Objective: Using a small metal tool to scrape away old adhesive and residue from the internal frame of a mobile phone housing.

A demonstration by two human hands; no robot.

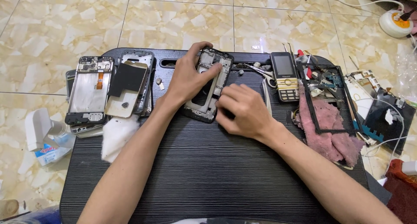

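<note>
Dark ribbed tabletop [204, 176] lies under my forearms. Both hands grip a stripped phone frame [210, 85] at its middle: left hand [187, 78] curled over its top edge, right hand [243, 109] pinching its lower side. Pink cloth [323, 128] sits right.

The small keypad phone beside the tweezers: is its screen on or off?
Off, as far as the picture shows. The keypad phone lies flat on the black table, its screen plain grey and showing no lit image.
</note>
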